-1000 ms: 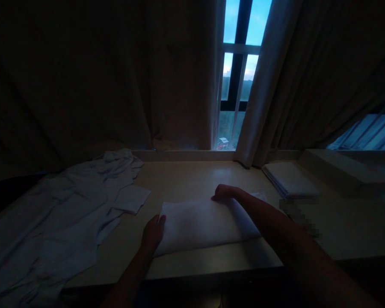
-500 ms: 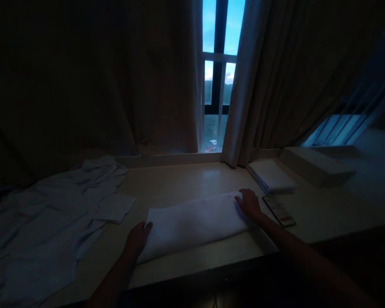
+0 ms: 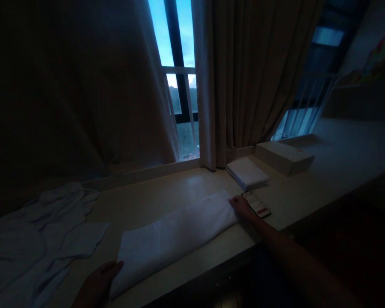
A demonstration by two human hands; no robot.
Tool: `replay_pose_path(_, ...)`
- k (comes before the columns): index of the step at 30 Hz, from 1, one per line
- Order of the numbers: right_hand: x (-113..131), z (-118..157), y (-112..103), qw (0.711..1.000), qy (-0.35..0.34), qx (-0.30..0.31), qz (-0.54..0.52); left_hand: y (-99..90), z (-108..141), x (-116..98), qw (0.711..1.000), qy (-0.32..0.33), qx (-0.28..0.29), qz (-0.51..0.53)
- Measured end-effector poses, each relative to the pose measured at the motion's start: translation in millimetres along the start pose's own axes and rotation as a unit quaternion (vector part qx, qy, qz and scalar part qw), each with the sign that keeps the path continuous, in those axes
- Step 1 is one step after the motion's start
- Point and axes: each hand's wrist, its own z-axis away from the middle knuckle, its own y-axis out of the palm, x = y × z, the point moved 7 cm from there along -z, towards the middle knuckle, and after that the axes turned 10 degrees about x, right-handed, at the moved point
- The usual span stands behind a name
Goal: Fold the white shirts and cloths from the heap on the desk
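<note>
A long, flat, folded white cloth [image 3: 176, 239] lies slantwise along the front of the pale counter. Its left end is pinched by my left hand [image 3: 104, 273], low in the picture and partly lost in shadow. At the far right end, the fingers of my right hand [image 3: 242, 207] are closed on the corner. Just beyond that hand is a phone [image 3: 258, 205] with its screen lit. A stack of folded white cloths [image 3: 248, 172] sits behind the phone. To the left spreads a rumpled heap of white clothes [image 3: 35, 239].
The pale counter [image 3: 141, 196] runs along the window [image 3: 182, 94], its front edge close to me. A white box [image 3: 284, 157] stands to the right of the stack. Long curtains [image 3: 240, 77] hang down behind the counter. The room is dim.
My view has turned to the right, so the window and heap sit further left. The right hand's fingers, spread over the cloth before, now pinch its end. The cloth looks more stretched out.
</note>
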Motion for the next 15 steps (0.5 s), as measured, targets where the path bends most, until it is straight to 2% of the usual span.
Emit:
replay_pose_path(3,2.2,-1.3,3.6,1.0,0.003,-0.004,0.009,7.7,4.0,8.6,0.998,-0.015,0.031,0.047)
replay_pose_path(6,3.4,-2.0,6.7,1.0,0.013,0.0,0.028,11.0,1.4,12.5,0.999,-0.025,0.007,0.019)
replay_pose_path(9,5.6,-1.0,3.8,0.998,0.022,-0.001,0.051,12.2,1.2,8.1,0.999,-0.017,-0.007,-0.029)
replay_pose_path(10,7.9,0.6,2.4,0.998,0.024,-0.004,0.056,10.0,4.5,3.2,0.998,-0.018,-0.029,-0.057)
replay_pose_path(12,21.9,7.8,1.0,0.997,0.001,-0.031,0.075,6.9,17.8,-21.1,0.986,0.015,-0.102,-0.13)
replay_pose_path(13,35.5,14.3,2.9,0.994,-0.03,-0.052,0.091,9.5,28.0,-41.7,0.973,0.056,-0.143,-0.172)
replay_pose_path(14,53.3,23.0,8.3,0.989,-0.075,-0.07,0.11,19.5,39.3,-68.0,0.956,0.127,-0.165,-0.209)
replay_pose_path(15,75.0,34.5,17.0,0.978,-0.134,-0.087,0.132,38.0,49.3,-94.0,0.941,0.196,-0.146,-0.235)
